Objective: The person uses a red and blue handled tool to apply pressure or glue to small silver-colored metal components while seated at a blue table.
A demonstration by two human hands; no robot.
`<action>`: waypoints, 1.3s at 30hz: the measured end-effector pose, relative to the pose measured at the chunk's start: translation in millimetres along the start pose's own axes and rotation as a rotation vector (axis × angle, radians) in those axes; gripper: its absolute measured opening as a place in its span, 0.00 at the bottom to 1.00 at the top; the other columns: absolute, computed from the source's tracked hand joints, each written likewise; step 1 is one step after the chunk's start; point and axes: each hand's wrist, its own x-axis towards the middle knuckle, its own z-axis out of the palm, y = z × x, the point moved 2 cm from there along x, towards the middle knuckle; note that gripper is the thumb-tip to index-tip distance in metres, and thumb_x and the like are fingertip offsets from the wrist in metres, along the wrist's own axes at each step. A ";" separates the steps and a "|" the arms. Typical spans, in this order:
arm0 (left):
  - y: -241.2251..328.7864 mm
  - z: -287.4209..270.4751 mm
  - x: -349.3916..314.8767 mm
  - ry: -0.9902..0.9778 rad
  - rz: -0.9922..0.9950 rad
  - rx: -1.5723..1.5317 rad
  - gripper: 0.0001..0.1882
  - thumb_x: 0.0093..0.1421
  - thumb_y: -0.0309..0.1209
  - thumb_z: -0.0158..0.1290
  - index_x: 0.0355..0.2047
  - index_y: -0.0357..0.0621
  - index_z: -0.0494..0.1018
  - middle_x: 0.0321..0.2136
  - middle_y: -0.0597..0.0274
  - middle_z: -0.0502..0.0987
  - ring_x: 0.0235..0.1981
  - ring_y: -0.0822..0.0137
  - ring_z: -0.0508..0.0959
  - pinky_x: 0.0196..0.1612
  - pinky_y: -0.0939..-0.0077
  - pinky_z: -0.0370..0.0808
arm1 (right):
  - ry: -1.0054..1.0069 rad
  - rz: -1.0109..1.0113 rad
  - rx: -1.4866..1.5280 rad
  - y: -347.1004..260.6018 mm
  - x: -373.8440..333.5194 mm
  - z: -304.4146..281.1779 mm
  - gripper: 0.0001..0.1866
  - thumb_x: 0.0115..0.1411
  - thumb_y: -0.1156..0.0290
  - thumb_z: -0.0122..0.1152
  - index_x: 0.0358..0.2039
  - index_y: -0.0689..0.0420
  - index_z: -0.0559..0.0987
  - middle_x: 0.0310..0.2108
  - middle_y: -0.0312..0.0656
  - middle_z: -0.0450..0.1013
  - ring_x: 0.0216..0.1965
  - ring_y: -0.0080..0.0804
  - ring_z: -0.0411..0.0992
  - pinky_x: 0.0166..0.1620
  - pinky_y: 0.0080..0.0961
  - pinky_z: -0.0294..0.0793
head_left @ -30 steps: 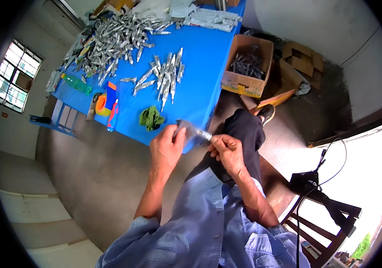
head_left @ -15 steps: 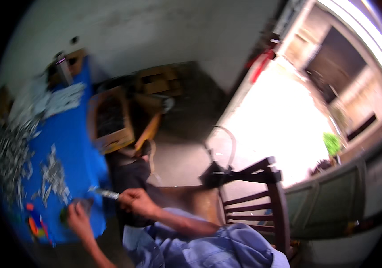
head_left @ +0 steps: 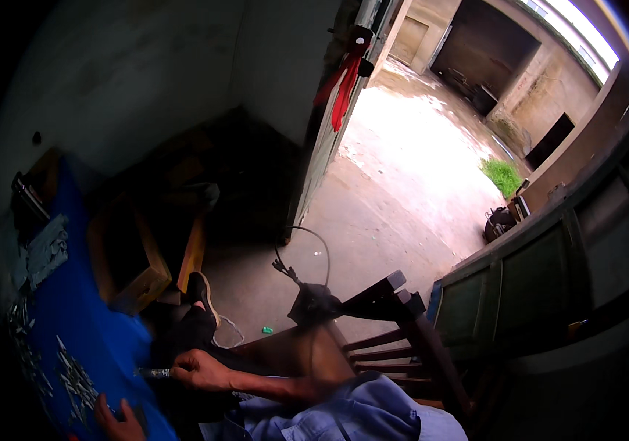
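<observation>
Pinching slim silver piece (head_left: 154, 373) in fingers of right hand (head_left: 200, 369), now well apart from left hand (head_left: 119, 422), unlike a second ago; thus supported one-handed, near edge of blue desk (head_left: 97, 323); left-hand fingers spread, near loose silver pieces (head_left: 75, 382); pointing left toward desk, long axis nearly level across view.

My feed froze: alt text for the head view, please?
Right hand holds a slim silvery item beside a blue table; left hand is near silvery pieces on it. To the right: dark chair, open doorway.
</observation>
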 end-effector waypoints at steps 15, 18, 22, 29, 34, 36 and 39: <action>162.7 8.2 8.3 -0.323 0.267 -0.823 0.17 0.66 0.39 0.61 0.50 0.44 0.81 0.40 0.43 0.83 0.41 0.41 0.82 0.45 0.52 0.78 | 0.010 -0.052 -0.099 -46.5 -13.9 -68.9 0.19 0.71 0.64 0.55 0.25 0.63 0.77 0.18 0.31 0.66 0.23 0.17 0.64 0.27 0.26 0.65; 156.4 9.4 -1.1 -0.588 0.085 -0.712 0.20 0.67 0.44 0.59 0.50 0.42 0.80 0.38 0.42 0.83 0.40 0.39 0.82 0.44 0.52 0.78 | 0.051 -0.036 -0.209 -49.1 -13.1 -71.1 0.19 0.72 0.59 0.56 0.31 0.63 0.79 0.22 0.33 0.69 0.27 0.19 0.67 0.31 0.27 0.68; 156.6 7.8 -8.7 -0.656 -0.031 -0.824 0.26 0.69 0.50 0.55 0.53 0.41 0.80 0.40 0.39 0.83 0.42 0.38 0.82 0.45 0.51 0.77 | 0.063 -0.095 -0.161 -36.4 -13.4 -57.1 0.20 0.74 0.56 0.56 0.43 0.63 0.79 0.34 0.38 0.75 0.37 0.22 0.70 0.41 0.27 0.71; 140.1 66.9 -27.6 -0.459 -0.049 -1.275 0.21 0.74 0.40 0.51 0.53 0.32 0.76 0.42 0.46 0.81 0.44 0.56 0.81 0.48 0.63 0.77 | -0.119 -0.067 0.062 -12.6 -8.5 -21.5 0.16 0.75 0.59 0.54 0.47 0.60 0.79 0.37 0.34 0.74 0.42 0.20 0.69 0.47 0.25 0.72; 122.8 94.7 -44.1 -0.514 -0.303 -1.503 0.21 0.71 0.40 0.54 0.52 0.32 0.76 0.41 0.55 0.81 0.46 0.66 0.78 0.49 0.69 0.75 | -0.132 0.035 0.004 -16.0 -6.5 -10.5 0.14 0.75 0.61 0.55 0.43 0.60 0.79 0.34 0.31 0.73 0.39 0.17 0.68 0.43 0.23 0.70; 115.4 101.2 -51.0 -0.521 -0.352 -1.564 0.21 0.70 0.39 0.56 0.53 0.32 0.76 0.43 0.57 0.80 0.47 0.67 0.77 0.51 0.71 0.74 | -0.124 0.021 -0.021 -14.5 -5.7 -6.2 0.13 0.75 0.62 0.56 0.42 0.60 0.79 0.33 0.30 0.73 0.38 0.15 0.67 0.41 0.22 0.70; 108.1 99.4 -53.8 -0.542 -0.386 -1.701 0.23 0.69 0.38 0.58 0.55 0.31 0.75 0.46 0.58 0.79 0.48 0.68 0.76 0.54 0.73 0.72 | -0.163 0.086 0.140 -10.9 -3.1 0.3 0.12 0.74 0.63 0.58 0.40 0.59 0.79 0.32 0.28 0.72 0.36 0.13 0.66 0.39 0.20 0.69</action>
